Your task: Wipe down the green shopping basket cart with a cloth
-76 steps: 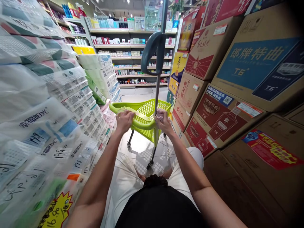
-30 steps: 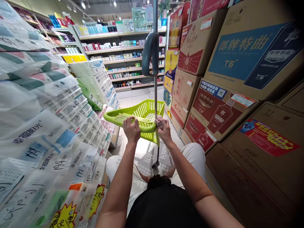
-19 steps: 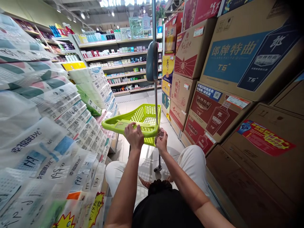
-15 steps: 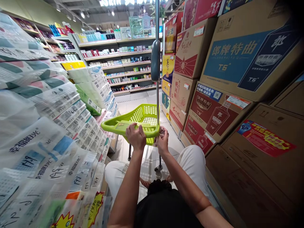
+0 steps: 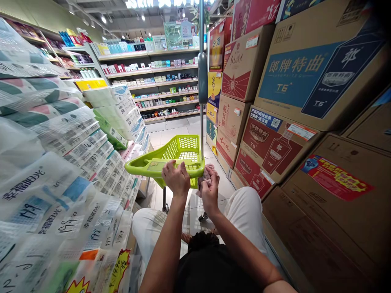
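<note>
A lime-green shopping cart basket [image 5: 143,167] stands in front of my knees, its near rim towards me. My left hand [image 5: 177,177] is closed round that rim, thumb on the near side. Just right of it, at the rim's corner, my right hand [image 5: 210,189] pinches a crumpled greyish-pink cloth [image 5: 206,178]. The cloth lies close against the corner; whether it presses on the plastic I cannot tell. A thin metal pole [image 5: 201,130] with a grey oval part [image 5: 202,77] rises beside that same corner. Through the basket's lattice wall the floor shows.
Stacked plastic-wrapped paper packs [image 5: 76,195] line the left side. Cardboard cartons [image 5: 290,73] are piled high on the right. Shelves of small goods [image 5: 152,67] stand across the far end of the tiled aisle [image 5: 180,126]. My bent knees [image 5: 244,207] flank the cart.
More of the cloth now shows in my right hand, bunched above and beside the fingers at the rim's corner. My left hand keeps its hold on the rim. The view has shifted slightly.
</note>
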The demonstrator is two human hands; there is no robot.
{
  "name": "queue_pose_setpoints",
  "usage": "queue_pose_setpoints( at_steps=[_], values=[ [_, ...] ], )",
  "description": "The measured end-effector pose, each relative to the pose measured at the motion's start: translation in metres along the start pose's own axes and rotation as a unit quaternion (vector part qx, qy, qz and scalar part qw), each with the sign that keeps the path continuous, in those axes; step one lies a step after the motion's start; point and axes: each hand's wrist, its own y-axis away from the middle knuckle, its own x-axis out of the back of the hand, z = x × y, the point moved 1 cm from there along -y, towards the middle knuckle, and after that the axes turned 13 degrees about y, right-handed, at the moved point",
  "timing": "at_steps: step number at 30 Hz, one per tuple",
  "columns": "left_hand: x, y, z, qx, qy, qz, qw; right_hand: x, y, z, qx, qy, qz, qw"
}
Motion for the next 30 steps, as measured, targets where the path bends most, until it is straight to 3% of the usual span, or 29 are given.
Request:
queue_pose_setpoints(
  at_steps=[3, 5, 7, 10, 14, 16, 19, 22, 27, 30],
  values=[
    [0.005, -0.002, -0.001, -0.012, -0.004, -0.027, 1.000, -0.004, -0.002, -0.004, -0.043, -0.030, 0.036, 0.998],
    [0.012, -0.011, -0.010, -0.015, 0.002, -0.058, 0.998, -0.006, -0.009, -0.003, -0.048, -0.034, 0.027, 0.998],
    [0.022, -0.027, -0.027, 0.010, 0.011, -0.068, 0.998, -0.004, -0.014, -0.004, -0.036, -0.015, 0.014, 0.999],
    [0.035, -0.056, -0.062, 0.080, -0.016, -0.060, 0.995, 0.004, -0.015, -0.007, 0.033, 0.039, -0.001, 0.999],
    [0.044, -0.075, -0.090, 0.091, -0.044, -0.189, 0.977, 0.014, -0.035, -0.004, 0.113, 0.104, -0.096, 0.983],
    [0.045, -0.075, -0.090, 0.102, -0.056, -0.203, 0.972, 0.018, -0.051, -0.003, 0.136, 0.139, -0.153, 0.969],
    [0.045, -0.071, -0.083, 0.126, -0.072, -0.187, 0.972, 0.028, -0.067, -0.011, 0.204, 0.196, -0.200, 0.938],
    [0.044, -0.068, -0.074, 0.141, -0.085, -0.179, 0.970, 0.039, -0.073, -0.029, 0.282, 0.262, -0.253, 0.888],
    [0.046, -0.067, -0.052, 0.171, -0.117, -0.187, 0.960, 0.045, -0.097, -0.057, 0.274, 0.396, -0.347, 0.805],
    [0.046, -0.066, -0.039, 0.193, -0.129, -0.200, 0.952, 0.047, -0.109, -0.068, 0.312, 0.423, -0.383, 0.760]
  ],
)
